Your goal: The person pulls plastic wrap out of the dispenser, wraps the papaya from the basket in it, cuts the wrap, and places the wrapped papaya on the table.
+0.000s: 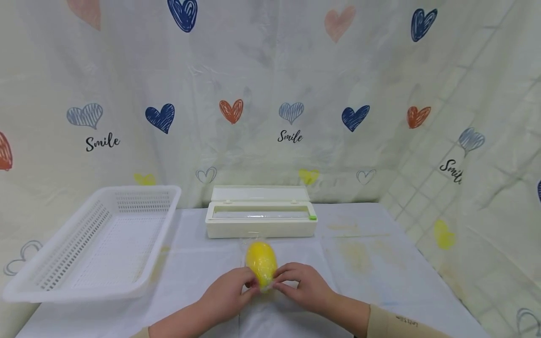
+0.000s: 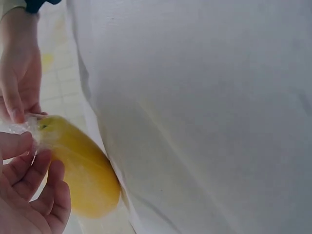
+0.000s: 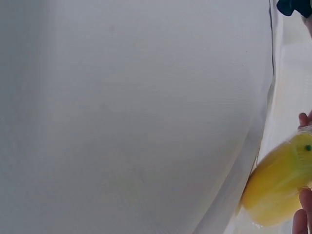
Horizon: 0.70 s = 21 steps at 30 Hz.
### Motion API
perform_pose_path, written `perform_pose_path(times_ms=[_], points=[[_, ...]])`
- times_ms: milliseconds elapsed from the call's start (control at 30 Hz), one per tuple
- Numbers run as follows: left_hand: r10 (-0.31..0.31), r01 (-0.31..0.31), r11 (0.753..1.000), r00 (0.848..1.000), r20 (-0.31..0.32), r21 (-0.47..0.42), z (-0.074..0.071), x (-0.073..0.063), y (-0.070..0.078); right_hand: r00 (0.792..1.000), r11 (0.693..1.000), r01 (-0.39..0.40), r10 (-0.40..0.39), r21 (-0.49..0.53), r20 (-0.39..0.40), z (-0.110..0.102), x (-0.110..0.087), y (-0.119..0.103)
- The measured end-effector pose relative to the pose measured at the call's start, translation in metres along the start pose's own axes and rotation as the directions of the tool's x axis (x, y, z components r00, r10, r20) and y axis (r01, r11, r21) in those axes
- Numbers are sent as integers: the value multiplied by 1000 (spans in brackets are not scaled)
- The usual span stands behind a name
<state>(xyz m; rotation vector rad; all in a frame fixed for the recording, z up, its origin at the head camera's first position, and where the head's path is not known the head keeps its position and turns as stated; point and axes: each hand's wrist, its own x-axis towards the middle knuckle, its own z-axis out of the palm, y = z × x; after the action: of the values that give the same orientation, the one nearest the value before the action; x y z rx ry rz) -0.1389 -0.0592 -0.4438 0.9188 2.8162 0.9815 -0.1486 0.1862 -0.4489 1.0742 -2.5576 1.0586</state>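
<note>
A smooth yellow mango [image 1: 261, 257], wrapped in clear cling film [image 2: 41, 134], lies on the white-covered table with its stem end toward me. My left hand [image 1: 225, 293] is at that end, pinching the gathered film between thumb and fingers. From the other side my right hand [image 1: 307, 288] also pinches the film there, thumb and fingertips close to the left ones. In the left wrist view the film bunches around the green stem spot. The right wrist view catches only fingertips [image 3: 306, 197] beside the mango.
Behind the mango stands a white cling film dispenser [image 1: 261, 229] with its lid [image 1: 259, 193] raised, a film roll inside and a green slider at its right end. A large white perforated basket [image 1: 145, 263] sits at the left. A heart-patterned curtain [image 1: 253, 155] hangs behind the table.
</note>
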Motion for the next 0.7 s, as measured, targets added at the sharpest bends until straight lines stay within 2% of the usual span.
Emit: perform_pose_path(times_ms=[100,200,333,400,533,700], points=[[-55,57,996,998,29,-72,-2,2,0,995,991,-100,100,90,-1,0,1,0],[-91,98,987,994,61,-124,-3,4,0,981,968,-190,194,164,-8,0,3,0],[-115,126,979,991,76,-162,-4,5,1,960,944,-271,279,190,-15,1,6,-4],[-118,128,977,991,70,-170,-4,5,1,956,941,-287,294,178,-10,1,6,-6],[-111,119,978,992,56,-172,-2,5,2,962,951,-271,273,148,7,2,8,-7],[-75,79,991,996,43,-109,0,7,2,967,959,-253,254,130,7,2,9,-4]])
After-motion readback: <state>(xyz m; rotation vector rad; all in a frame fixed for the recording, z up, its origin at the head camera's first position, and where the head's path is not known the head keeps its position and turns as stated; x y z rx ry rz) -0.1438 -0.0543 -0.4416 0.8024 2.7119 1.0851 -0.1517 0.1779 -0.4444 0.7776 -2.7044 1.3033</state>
